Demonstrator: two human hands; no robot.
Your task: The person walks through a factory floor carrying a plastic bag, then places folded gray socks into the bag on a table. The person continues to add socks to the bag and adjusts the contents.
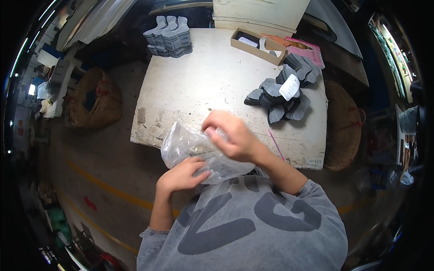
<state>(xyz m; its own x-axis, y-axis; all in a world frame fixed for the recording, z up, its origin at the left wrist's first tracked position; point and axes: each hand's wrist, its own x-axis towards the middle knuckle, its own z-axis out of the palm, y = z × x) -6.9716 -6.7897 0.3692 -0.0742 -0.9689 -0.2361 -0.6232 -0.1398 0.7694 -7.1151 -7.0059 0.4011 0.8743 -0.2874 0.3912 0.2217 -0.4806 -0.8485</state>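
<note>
A clear plastic bag, crumpled and puffed out, lies over the near edge of the white worktable, between me and the tabletop. My left hand is on its near side, fingers bent and thumb pressed into the plastic. Just above the bag's right part is my right hand, slightly blurred, its fingers curled toward the thumb; whatever is in them is hidden. A loose heap of dark grey cut pieces with a white tag sits at the right. Neat stacks of similar grey pieces stand at the far left corner.
The worn white table carries an open cardboard box at the back right, beside a pink packet. A pink striped stick lies near the front edge. Wicker baskets stand left and right of the table.
</note>
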